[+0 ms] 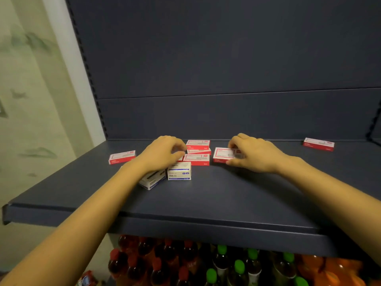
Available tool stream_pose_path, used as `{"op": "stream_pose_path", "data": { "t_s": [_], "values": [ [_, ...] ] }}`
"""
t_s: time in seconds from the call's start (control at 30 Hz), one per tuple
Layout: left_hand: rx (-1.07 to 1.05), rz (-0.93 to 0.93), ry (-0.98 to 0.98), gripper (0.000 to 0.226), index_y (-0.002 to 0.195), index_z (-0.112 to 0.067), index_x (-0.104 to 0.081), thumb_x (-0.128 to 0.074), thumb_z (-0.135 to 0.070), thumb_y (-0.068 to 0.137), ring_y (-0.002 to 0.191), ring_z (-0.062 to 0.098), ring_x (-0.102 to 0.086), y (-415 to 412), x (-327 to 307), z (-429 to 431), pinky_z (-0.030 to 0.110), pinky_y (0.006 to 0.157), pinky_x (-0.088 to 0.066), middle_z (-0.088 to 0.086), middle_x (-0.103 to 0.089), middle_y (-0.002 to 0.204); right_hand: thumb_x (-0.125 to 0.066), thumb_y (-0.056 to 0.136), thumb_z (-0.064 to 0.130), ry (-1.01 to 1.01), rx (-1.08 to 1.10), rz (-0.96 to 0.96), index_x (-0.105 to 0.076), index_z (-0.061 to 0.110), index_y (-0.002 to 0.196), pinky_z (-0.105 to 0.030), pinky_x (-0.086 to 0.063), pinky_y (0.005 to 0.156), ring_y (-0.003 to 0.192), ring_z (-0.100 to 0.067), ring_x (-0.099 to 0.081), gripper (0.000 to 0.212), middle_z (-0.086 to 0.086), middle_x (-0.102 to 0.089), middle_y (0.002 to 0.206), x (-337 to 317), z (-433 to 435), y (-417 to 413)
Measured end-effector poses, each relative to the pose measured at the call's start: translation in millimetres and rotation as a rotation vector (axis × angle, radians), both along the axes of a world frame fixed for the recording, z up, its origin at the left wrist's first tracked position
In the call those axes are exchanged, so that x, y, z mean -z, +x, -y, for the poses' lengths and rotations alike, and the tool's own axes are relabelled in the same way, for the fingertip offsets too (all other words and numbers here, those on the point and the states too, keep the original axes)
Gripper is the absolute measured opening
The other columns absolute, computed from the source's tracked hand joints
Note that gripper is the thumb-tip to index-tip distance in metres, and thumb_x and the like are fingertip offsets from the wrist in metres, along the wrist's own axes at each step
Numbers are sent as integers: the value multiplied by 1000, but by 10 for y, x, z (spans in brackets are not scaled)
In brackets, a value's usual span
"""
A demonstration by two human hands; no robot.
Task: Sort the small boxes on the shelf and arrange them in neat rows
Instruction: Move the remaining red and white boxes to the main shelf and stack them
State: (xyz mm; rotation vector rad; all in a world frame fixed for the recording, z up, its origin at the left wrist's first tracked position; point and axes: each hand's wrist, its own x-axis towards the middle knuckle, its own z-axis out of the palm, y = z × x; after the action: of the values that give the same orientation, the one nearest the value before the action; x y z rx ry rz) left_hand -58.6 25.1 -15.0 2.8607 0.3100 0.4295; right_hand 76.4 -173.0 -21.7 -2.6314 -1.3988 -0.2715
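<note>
Several small boxes lie on a dark blue shelf [226, 193]. My right hand [255, 154] is closed on a red and white box [223, 154], thumb at its front edge and fingers at its back. My left hand [162, 152] curls over a box that it mostly hides, next to a cluster of red boxes [196, 159], one stacked on another at the back [198, 144]. Two white and blue boxes sit in front: one upright [179, 171], one tilted under my left wrist [152, 179]. Lone red boxes lie at the far left [122, 157] and far right [318, 143].
The shelf's dark back panel [226, 69] rises just behind the boxes. A notched upright [88, 69] runs along the left side, next to a pale wall. Below the shelf's front edge stand bottles with red caps [156, 263] and green caps [239, 265].
</note>
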Motion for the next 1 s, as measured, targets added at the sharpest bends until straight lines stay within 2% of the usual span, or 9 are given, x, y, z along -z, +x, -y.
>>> {"op": "stream_pose_path", "data": {
  "t_s": [0.13, 0.27, 0.33, 0.43, 0.57, 0.67, 0.8, 0.9, 1.0],
  "values": [
    [57, -210, -45, 38, 123, -11, -56, -55, -31, 90, 111, 18, -57, 225, -8, -29, 24, 87, -44, 6, -58, 128, -54, 85, 53, 54, 40, 49, -46, 23, 117, -30, -40, 75, 104, -21, -56, 45, 5, -49, 124, -26, 131, -99],
    [51, -297, -128, 36, 111, -7, -63, -62, -33, 85, 95, 13, -56, 359, -52, -83, 21, 73, -44, 5, -63, 116, -53, 85, 54, 64, 71, 72, -45, 25, 119, -29, -41, 73, 106, -19, -55, 45, 7, -49, 126, -31, 235, -180],
    [58, -326, -121, 33, 108, -5, -64, -67, -25, 82, 94, 13, -53, 407, -80, -112, 26, 79, -41, 7, -64, 113, -53, 85, 54, 77, 87, 78, -45, 25, 119, -29, -42, 74, 106, -19, -55, 45, 6, -49, 126, -33, 281, -210],
    [75, -375, -60, 24, 102, -7, -61, -68, -14, 79, 93, 15, -55, 485, -90, -141, 30, 87, -44, 8, -63, 108, -54, 85, 53, 89, 116, 78, -45, 25, 120, -29, -41, 73, 107, -18, -55, 45, 7, -49, 127, -26, 337, -240],
    [118, -398, -22, 18, 95, -13, -54, -66, -15, 82, 92, 16, -55, 544, -65, -202, 31, 88, -45, 2, -58, 98, -54, 85, 52, 82, 146, 80, -45, 25, 121, -29, -43, 75, 110, -18, -54, 46, 6, -49, 129, -12, 403, -259],
    [153, -390, -6, 23, 99, -14, -51, -66, -21, 83, 96, 16, -53, 542, -40, -239, 26, 82, -42, 1, -55, 103, -54, 86, 52, 100, 168, 87, -46, 25, 120, -29, -42, 74, 110, -18, -54, 45, 6, -49, 128, -13, 457, -265],
    [151, -306, 14, 39, 111, -11, -49, -68, -27, 81, 100, 16, -47, 522, -69, -187, 26, 79, -39, 0, -48, 108, -55, 85, 52, 108, 187, 78, -46, 24, 119, -33, -49, 79, 109, -18, -55, 45, 5, -50, 127, -20, 574, -280],
    [206, -218, 23, 34, 104, -15, -49, -69, -29, 80, 94, 15, -45, 516, -187, -35, 24, 72, -37, 1, -48, 106, -56, 84, 52, 128, 205, 92, -47, 24, 119, -34, -49, 81, 108, -17, -55, 45, 5, -51, 127, -52, 733, -284],
    [272, -151, 84, 31, 97, -19, -49, -70, -33, 78, 95, 18, -46, 526, -310, 249, 30, 77, -40, 2, -50, 105, -56, 85, 51, 137, 238, 117, -47, 24, 121, -27, -41, 74, 108, -16, -54, 45, 6, -51, 127, -80, 980, -274]
  ]
}}
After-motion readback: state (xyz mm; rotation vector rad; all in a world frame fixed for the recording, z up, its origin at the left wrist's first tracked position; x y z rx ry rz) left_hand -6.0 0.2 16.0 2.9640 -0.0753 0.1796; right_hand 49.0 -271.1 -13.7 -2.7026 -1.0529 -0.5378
